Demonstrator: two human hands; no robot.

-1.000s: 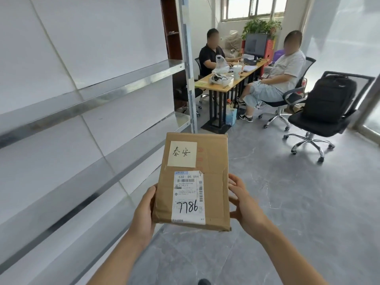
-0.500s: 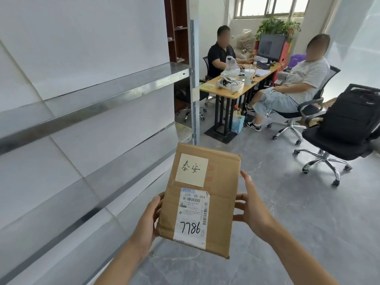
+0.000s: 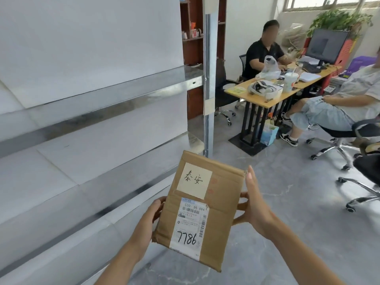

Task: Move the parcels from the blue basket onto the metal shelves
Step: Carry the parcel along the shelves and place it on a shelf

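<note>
Left hand point(image 3: 148, 218) gripping parcel point(image 3: 202, 206) edge, right hand point(image 3: 255, 204) — fingers straight — pressing opposite side

Both forearms are reaching forward, the left hand point(image 3: 148, 218) gripping the left edge of the parcel point(image 3: 202, 206) while the right hand point(image 3: 255, 206) is pressing its right edge, fingers extended
</note>
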